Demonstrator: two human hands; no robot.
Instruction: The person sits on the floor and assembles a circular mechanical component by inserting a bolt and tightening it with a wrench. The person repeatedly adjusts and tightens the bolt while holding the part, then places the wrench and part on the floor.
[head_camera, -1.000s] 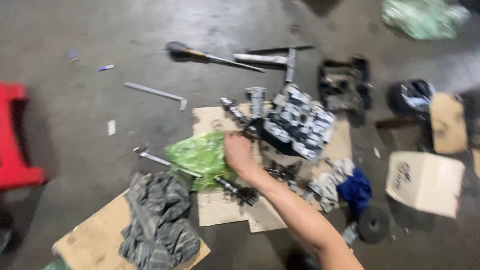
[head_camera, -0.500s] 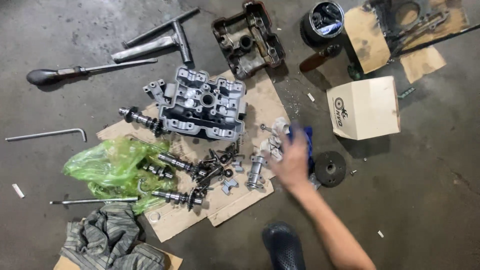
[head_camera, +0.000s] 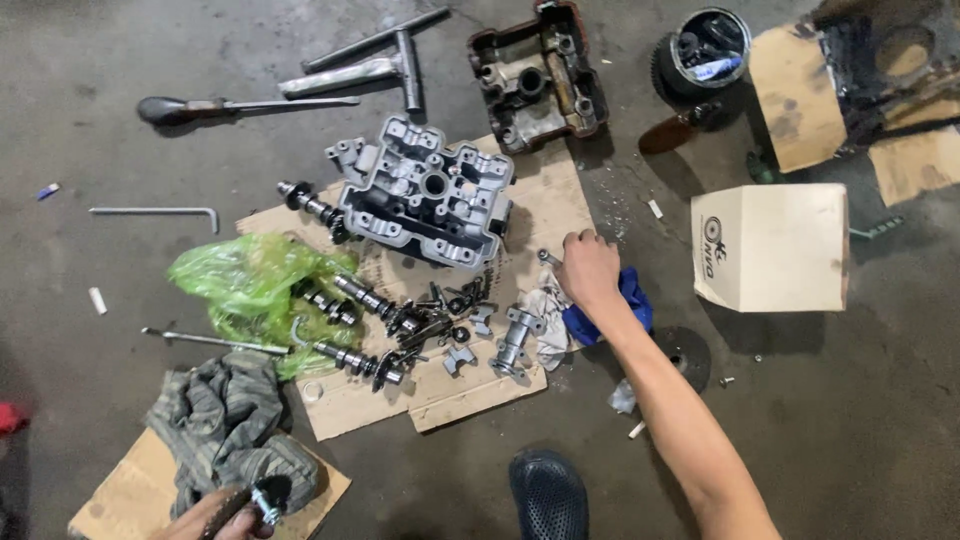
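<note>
R hand (head_camera: 588, 268) shifted to cardboard (head_camera: 560, 200) edge, floor (head_camera: 860, 400) beside

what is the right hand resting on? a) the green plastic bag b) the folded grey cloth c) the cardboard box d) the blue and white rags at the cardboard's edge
d: the right hand lies on the blue and white rags at the right edge of the cardboard sheet, apart from the green bag and the box.

Even, soft light; sharp focus
</note>
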